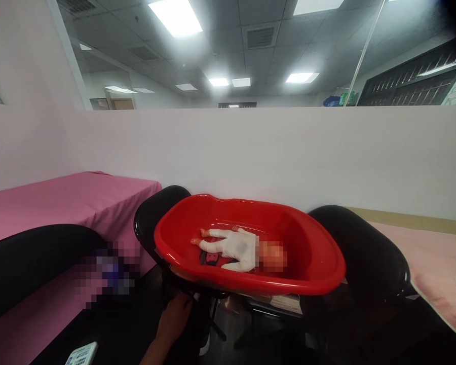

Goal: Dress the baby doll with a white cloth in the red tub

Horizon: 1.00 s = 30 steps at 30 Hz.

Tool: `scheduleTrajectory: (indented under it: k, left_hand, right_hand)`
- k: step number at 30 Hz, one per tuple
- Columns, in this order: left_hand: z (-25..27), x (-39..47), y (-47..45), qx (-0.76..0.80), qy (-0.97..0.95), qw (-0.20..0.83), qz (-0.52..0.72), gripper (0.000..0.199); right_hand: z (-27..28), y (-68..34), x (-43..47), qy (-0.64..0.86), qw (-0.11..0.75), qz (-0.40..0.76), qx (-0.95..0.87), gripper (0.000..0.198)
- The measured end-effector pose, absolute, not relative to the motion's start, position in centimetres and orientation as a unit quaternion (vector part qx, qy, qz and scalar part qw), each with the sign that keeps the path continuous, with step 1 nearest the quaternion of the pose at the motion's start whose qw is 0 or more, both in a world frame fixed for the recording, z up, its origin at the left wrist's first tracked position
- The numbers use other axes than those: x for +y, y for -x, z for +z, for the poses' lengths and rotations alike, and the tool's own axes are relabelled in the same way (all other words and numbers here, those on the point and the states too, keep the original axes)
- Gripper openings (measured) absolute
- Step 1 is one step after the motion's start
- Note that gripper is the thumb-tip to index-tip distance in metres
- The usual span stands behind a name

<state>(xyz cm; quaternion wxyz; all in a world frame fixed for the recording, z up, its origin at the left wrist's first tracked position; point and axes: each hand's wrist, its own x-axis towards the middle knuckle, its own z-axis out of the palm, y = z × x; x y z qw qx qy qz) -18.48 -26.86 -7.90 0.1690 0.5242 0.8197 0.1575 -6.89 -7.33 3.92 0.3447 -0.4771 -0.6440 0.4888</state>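
Note:
My left hand (175, 315) reaches up from the bottom of the view, below the near left rim of a red baby bathtub (307, 243). Its fingers fade into shadow by a black chair, so I cannot tell whether they are closed. Inside the tub a baby doll (233, 246) lies on its back in a white one-piece suit, bare feet to the left. Its head end is blurred out on the right. Beside its legs, a dark patch with a red shape (212, 257) shows on the tub floor. My right hand is out of view.
Black chairs (361, 248) stand around the tub. A pink-covered table (79, 195) is at the left, a pale pink surface (437, 268) at the right. A white box-like item (81, 354) lies at the bottom left. Behind runs a white wall (251, 152) with glass above.

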Motion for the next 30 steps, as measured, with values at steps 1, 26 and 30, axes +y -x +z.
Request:
scheduleTrajectory:
  k: [1,26,30]
  left_hand:
    - [-8.0,-26.8,18.6,0.82,-0.523,0.174,0.156,0.034]
    - [-8.2,-26.7,19.1,0.798,-0.525,0.208,0.211,0.035]
    - [-8.1,-26.7,19.1,0.801,-0.523,0.204,0.208,0.035]
  right_hand:
    - [4.0,6.9,-7.5,0.477,0.346,0.49,-0.642,0.055]
    - [5.5,6.7,-7.9,0.508,0.366,0.492,-0.605,0.052]
    - [5.6,6.7,-7.9,0.505,0.366,0.484,-0.614,0.05]
